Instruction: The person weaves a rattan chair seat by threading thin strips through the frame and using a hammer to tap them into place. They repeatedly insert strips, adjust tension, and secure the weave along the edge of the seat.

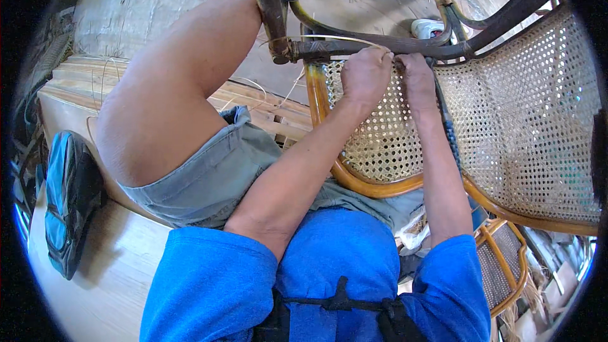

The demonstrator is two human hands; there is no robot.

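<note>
A rattan chair with a woven cane panel and a wider cane panel lies tipped across my lap. Both my hands work at a dark brown chair pole along the panel's far edge. A thin, pale cane strip arcs over this pole from the left to my left hand, whose fingers are pinched on its end. Close beside it, my right hand is closed with its fingertips at the pole; what they grip is hidden. A dark chair leg stands to the left.
On the left, a blue and black bag lies on a pale board. Wooden slats are stacked beyond my bare left leg. Another cane-panelled piece and loose scraps are at the lower right.
</note>
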